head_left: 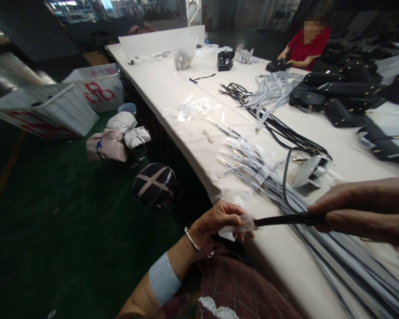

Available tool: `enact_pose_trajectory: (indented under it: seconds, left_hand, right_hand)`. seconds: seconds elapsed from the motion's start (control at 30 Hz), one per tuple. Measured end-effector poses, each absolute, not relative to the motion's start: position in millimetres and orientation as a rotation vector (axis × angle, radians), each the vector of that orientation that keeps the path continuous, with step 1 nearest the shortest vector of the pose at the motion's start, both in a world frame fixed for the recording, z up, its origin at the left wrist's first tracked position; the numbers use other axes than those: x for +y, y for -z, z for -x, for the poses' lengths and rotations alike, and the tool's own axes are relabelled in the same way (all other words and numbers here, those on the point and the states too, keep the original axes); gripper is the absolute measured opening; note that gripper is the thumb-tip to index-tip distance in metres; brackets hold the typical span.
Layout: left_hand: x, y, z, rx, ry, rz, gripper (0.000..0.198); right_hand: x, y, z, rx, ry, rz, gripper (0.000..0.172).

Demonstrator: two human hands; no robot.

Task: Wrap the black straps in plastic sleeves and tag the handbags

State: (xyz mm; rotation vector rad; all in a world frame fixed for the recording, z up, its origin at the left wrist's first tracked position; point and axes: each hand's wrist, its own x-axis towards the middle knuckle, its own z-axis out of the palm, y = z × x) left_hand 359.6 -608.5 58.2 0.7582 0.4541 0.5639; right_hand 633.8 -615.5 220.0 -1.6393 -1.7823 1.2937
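Holding a long, narrow black strap (282, 219) between both hands, roughly level, above the near edge of a large cream-covered table (173, 84). Pinching a piece of clear plastic film (243, 223) around the strap's left end with the left hand (223, 218), fingers closed on it. Gripping the strap farther right with the right hand (369, 210), between thumb and fingers. Just beyond, on the table: a thick bundle of straps in greyish film (262, 175), running from the middle to near right. Beside it, a small white box-shaped holder (310, 172). Farther back: loose black straps with gold-coloured clasps (279, 127); to their left, crumpled clear film scraps (193, 109). Piled at right: black bags with gold-coloured studs (344, 88). Across at far right: a person in a red top (312, 46), hands at a black bag (276, 66). Down left, on the green floor (69, 212): a round black stool seat crossed with tan tape (155, 182); farther off, white bins with red markings (101, 91).
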Motion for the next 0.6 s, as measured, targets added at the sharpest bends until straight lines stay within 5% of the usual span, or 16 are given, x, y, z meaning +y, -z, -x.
enact_pose_trajectory:
  seconds: [0.27,0.6]
  left_hand:
    - [-605,-63,-371,0.483,-0.516,-0.717,0.03]
    - [-608,-54,-395,0.441,-0.447,-0.708,0.042]
  right_hand:
    - [-616,-219,-661,-1.873,-1.248,1.789,0.043]
    - [-636,-222,-648,-2.03,-1.16,1.742,0.044]
